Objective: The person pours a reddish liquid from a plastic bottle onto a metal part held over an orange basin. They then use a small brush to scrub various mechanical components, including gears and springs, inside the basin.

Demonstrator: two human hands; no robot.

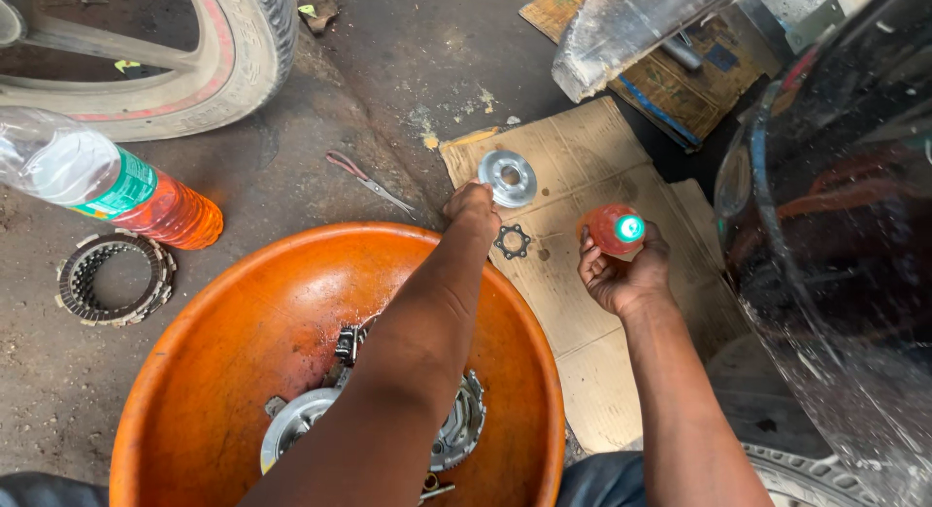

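Observation:
My left hand reaches across the orange basin and grips the near edge of a shiny metal disc with a centre hole. The disc lies on a sheet of cardboard. A small dark star-shaped plate lies on the cardboard just right of that hand. My right hand is over the cardboard, closed around a small bottle of red liquid with a green cap facing up. In the basin, partly hidden under my forearm, sits a round metal clutch assembly.
A plastic bottle of orange liquid lies on the concrete at left, with a stack of toothed friction rings below it. Pliers lie near the cardboard. A tyre stands at top left and a glossy black vehicle body fills the right.

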